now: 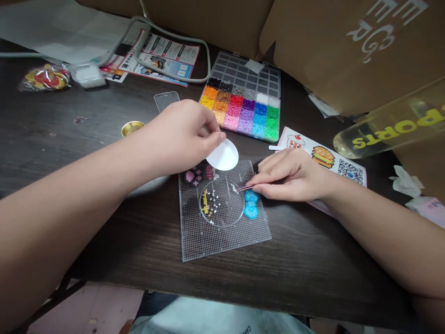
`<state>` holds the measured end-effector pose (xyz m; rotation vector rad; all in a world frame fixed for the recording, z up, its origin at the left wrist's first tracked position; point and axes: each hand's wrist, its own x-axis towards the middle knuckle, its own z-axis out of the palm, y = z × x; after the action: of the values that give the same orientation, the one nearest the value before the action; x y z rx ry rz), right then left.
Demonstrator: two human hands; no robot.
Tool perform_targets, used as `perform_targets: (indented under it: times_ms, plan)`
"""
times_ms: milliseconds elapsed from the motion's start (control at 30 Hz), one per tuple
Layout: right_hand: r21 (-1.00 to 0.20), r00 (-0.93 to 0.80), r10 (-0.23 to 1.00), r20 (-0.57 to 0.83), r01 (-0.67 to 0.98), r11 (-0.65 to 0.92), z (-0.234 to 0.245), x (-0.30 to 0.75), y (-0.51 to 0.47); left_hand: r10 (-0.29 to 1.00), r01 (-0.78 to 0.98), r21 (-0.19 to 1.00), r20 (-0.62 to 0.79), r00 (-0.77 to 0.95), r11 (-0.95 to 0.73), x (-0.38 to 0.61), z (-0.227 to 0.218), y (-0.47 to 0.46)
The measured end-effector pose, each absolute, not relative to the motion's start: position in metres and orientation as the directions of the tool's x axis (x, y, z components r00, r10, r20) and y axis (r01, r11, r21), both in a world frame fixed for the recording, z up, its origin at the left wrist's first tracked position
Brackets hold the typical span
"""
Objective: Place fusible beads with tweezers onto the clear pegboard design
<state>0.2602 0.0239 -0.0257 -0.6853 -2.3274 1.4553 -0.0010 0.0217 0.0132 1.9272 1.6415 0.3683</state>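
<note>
Head view: your left hand [181, 137] is closed in a pinch, thumb and fingertips gripping the edge of a white disc [224, 157] held tilted over the far edge of the pegboard [222, 239]. Your right hand [292, 178] is closed around thin tweezers [243, 188]. Their tip points into the clear round dish [222, 208], which sits on the pegboard with loose white and yellow beads inside. I cannot tell whether the tip has a bead. A blue bead shape [251, 206] lies just right of the dish.

To do this well, I judge, you should:
- rest the heel of your right hand on the bench [313, 264];
- take 1 bead at a time;
- squeeze lightly so it does not flick away;
- hold the disc clear of the dish and of the pink bead shapes [193, 176].

The bottle [389, 132] shows yellow "PORTS", upside down and cut off at the frame edge. The cardboard box [330, 55] bears large white letters, of which only "ER" is legible. The card [325, 157] by your right wrist carries a burger, a cupcake and a QR code. The print on the leaflets [167, 53] is too small to read.
</note>
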Motion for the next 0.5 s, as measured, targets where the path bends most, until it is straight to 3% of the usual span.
perform_targets:
  times_ms: [500]
  plan:
    - [-0.883, -0.861, 0.499, 0.098, 0.156, 0.443, -0.0291, 0.2613, 0.0248, 0.962, 0.817, 0.571, -0.17, 0.215, -0.082, -0.0011, 0.0135, 0.021]
